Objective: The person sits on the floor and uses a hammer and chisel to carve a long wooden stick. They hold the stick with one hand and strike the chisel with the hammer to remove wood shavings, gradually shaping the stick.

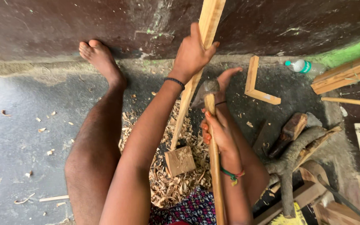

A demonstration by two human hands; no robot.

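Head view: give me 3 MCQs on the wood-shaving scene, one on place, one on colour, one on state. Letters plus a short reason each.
1. Where does the lower end of the wooden strip rest?
A. on the wooden block
B. on the plastic bottle
C. on the bare foot

2. What colour is the cap of the plastic bottle?
A. red
B. green
C. black

3. How is the left hand placed?
A. flat on the floor
B. open in the air
C. closed around the strip

Answers: 1 A, the strip slants down to the block amid the shavings. 2 B, the cap shows green. 3 C, its fingers wrap the strip; the right hand grips the tool handle.
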